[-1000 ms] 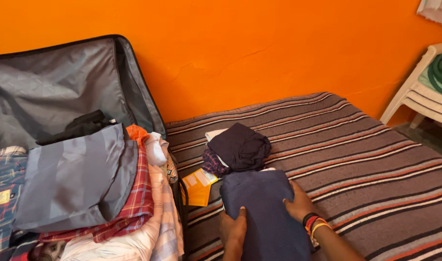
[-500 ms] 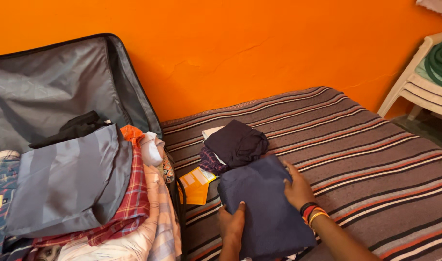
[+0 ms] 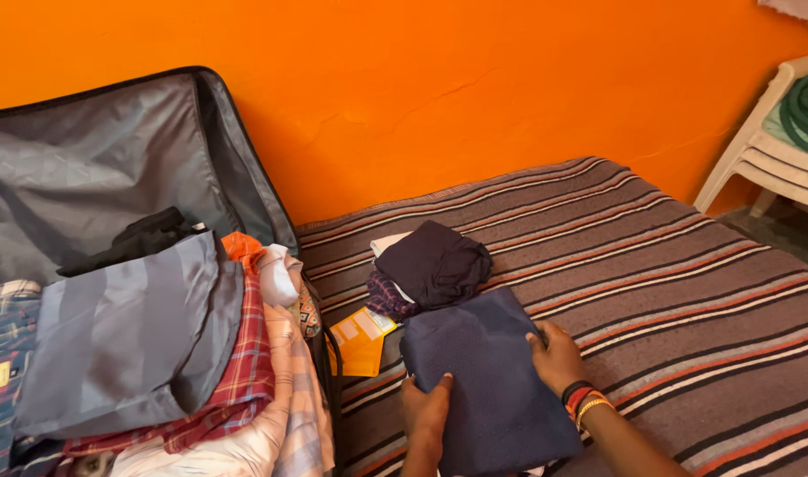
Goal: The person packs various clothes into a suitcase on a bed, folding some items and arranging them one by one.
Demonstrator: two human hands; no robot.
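Head camera looked down on a striped bedspread, and right in the middle of the action sat a folded navy garment, flat on the cover. Both hands were on it. Left hand had hold of the near-left edge, thumb on top, the other fingers tucked out of sight below the fabric, so a pinch on that edge as far as could be told. Right hand lay over the right edge, fingers spread and curled down onto the cloth, pressing rather than clenching.

Now the key relation: the garment's long axis ran away from the person and slightly leftward, near end by the wrists, far end almost touching a small heap of dark clothes. The bundle lay between the two hands, so neither hand was meaningfully nearer; both were in contact. The open suitcase, already stuffed with folded shirts, stood well to the left, on the left hand's side, with an orange packet lying between.

As for the garment: deep navy, fine-textured, squared-off rectangle, smooth on top with a few white scraps peeking out beneath its near end.
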